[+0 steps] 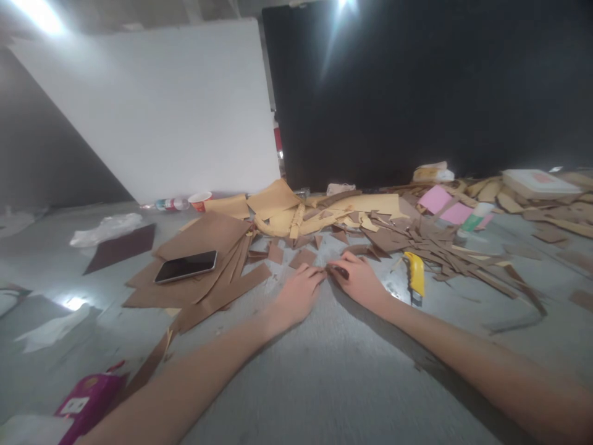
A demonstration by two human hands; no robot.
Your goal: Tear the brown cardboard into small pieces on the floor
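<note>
Both hands meet near the middle of the grey table (315, 383). My left hand (296, 298) is palm down, its fingers bent together and their tips against the end of a small brown piece (336, 270), perhaps card. My right hand (364, 284) pinches that piece between thumb and fingers; most of it is hidden by the fingers. Just beyond the hands lie brown scraps (303, 258). Right of my right hand rests a yellow utility knife (416, 275).
A black phone (186, 267) lies on brown sheets (204, 238) at left. Tan offcuts (278, 204) and brown strips (445, 250) spread along the back. A purple tool (88, 398) sits near my left forearm. A glue-stick-like tube (475, 219), pink paper (445, 204) and white box (540, 183) are at right.
</note>
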